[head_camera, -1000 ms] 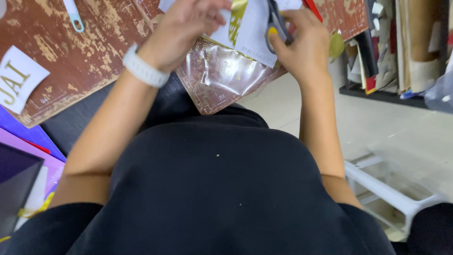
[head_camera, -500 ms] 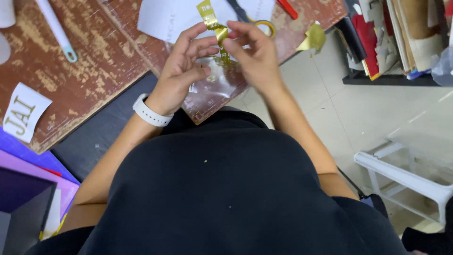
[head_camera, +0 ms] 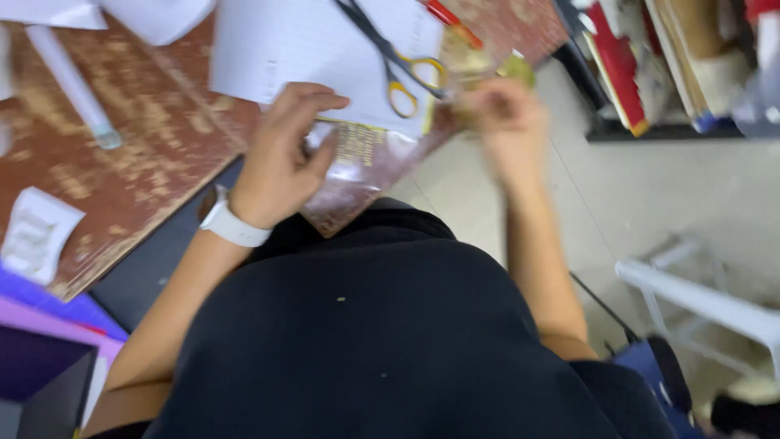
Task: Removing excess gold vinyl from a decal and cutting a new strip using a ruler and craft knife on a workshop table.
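Observation:
My left hand [head_camera: 280, 158], with a white band on its wrist, curls over the near edge of a clear plastic packet [head_camera: 370, 175] with a gold printed strip [head_camera: 357, 138], thumb above and fingers below. My right hand [head_camera: 508, 122] is blurred by motion at the table's corner, beside crumpled gold foil pieces [head_camera: 487, 67]. Whether it holds any foil is unclear. Yellow-handled scissors [head_camera: 398, 65] lie on a white lined sheet [head_camera: 309, 41] between the two hands.
The worn brown table [head_camera: 122, 162] also carries a white pen-like tube [head_camera: 73, 85], a white paper label [head_camera: 36, 236] and a red tool [head_camera: 451, 20]. Purple boxes [head_camera: 49, 325] sit at lower left. A shelf of books [head_camera: 642, 65] and a white stool frame [head_camera: 699, 297] stand right.
The hands, together on a gold ribbon half a second ago, have parted. The left dropped onto the plastic packet and the right swung out to the table corner. The scissors now lie on the paper.

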